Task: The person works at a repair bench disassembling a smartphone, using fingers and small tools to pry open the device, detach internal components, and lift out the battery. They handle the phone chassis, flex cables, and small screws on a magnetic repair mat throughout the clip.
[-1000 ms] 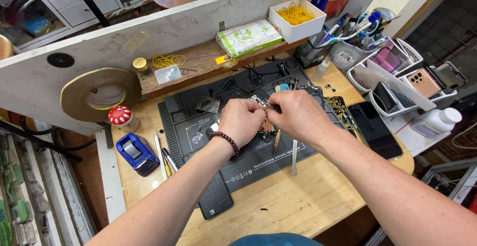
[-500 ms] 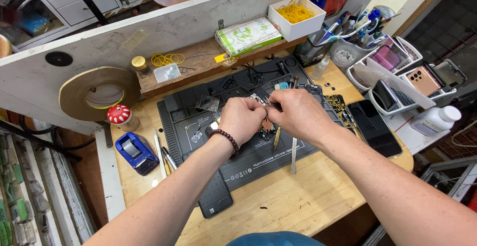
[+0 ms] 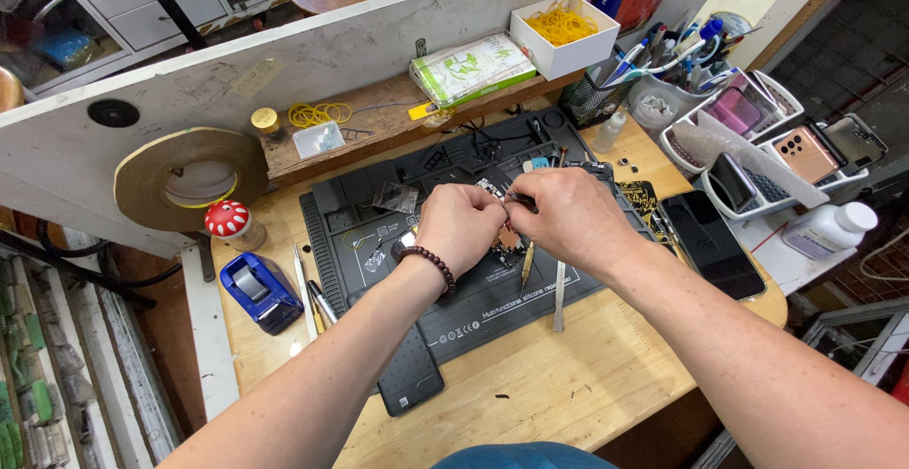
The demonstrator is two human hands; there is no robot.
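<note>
On wooden counter (image 3: 530, 384), dark silicone work mat (image 3: 473, 289) at centre, crowded on all sides. Large tape roll (image 3: 189, 177) leaning on back board, far left. Dark phone (image 3: 712, 242) face up just right of mat; trays of phones (image 3: 805, 152) beyond it; white bottle (image 3: 831, 230) at right edge. Blue tape dispenser (image 3: 260, 291) left of mat, red spotted mushroom figure (image 3: 230, 223) behind it.

Mid-mat: left hand (image 3: 462, 226), bead bracelet at wrist, curled down over small circuit board (image 3: 502, 242), mostly hidden under both hands. Right hand (image 3: 566, 218) touching left, grip narrow, pinched on thin metal tweezers (image 3: 516, 196), tips at board's top edge. Left grip: closed over board, exact hold hidden.

Risks, as judged: tweezer tips slipping, scratching board or flicking tiny part into mat clutter. Loose metal pry tool (image 3: 560, 294) and pen-like tool (image 3: 526, 263) just below right hand, easily nudged by wrist. Phone near right forearm, open to knock.
</note>
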